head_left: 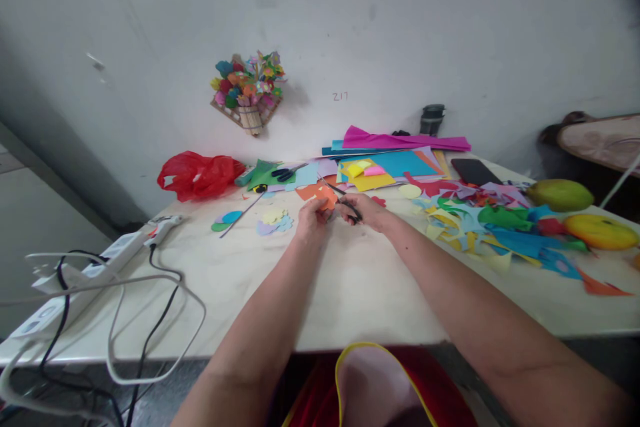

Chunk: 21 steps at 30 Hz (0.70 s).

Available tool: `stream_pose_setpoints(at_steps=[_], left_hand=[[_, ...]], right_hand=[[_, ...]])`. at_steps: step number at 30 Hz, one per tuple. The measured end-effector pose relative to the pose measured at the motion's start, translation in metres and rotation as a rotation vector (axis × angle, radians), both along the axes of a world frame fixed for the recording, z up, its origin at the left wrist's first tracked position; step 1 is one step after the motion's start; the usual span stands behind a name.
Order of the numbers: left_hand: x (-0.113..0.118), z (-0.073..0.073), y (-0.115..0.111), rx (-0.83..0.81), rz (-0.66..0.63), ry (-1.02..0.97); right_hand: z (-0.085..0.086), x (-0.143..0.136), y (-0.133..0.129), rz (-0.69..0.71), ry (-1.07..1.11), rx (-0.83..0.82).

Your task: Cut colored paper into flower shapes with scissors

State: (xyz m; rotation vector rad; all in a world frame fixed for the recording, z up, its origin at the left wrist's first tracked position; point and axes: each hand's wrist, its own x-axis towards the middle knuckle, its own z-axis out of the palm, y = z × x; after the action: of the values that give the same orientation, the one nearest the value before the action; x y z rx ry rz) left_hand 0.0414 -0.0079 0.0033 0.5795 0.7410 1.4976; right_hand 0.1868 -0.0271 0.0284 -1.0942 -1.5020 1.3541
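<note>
Our left hand (313, 216) pinches orange paper (327, 197); our right hand (367, 209) grips scissors (351, 205). If the paper slips, we might cut crooked

I've got red plastic bag (200, 175), white power strip (75, 297) at left of counter (235, 287); dark phone (475, 171), yellow fruit (603, 231) at right; colourful flower bouquet (250, 85) up on wall (400, 27).

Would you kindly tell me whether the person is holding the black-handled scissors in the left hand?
No, the right hand holds the black-handled scissors, while the left hand holds a piece of orange paper.
</note>
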Motion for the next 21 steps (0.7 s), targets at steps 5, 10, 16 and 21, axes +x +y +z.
stream_pose_setpoints(at_steps=[5, 10, 16, 21], left_hand=[[0.0015, -0.0001, 0.0006, -0.003, 0.029, 0.001], [0.0009, -0.001, 0.0012, -0.005, 0.023, 0.016], [0.0007, -0.0027, 0.0026, 0.008, 0.042, 0.042], [-0.0001, -0.0019, 0.0031, -0.005, 0.024, 0.046]], right_hand=[[-0.0007, -0.0021, 0.0009, -0.021, 0.005, -0.018], [-0.0038, -0.0035, 0.0031, -0.03, 0.026, -0.013], [-0.004, -0.0044, 0.003, -0.023, 0.027, -0.015], [-0.0018, -0.0052, 0.0007, -0.036, -0.011, -0.009]])
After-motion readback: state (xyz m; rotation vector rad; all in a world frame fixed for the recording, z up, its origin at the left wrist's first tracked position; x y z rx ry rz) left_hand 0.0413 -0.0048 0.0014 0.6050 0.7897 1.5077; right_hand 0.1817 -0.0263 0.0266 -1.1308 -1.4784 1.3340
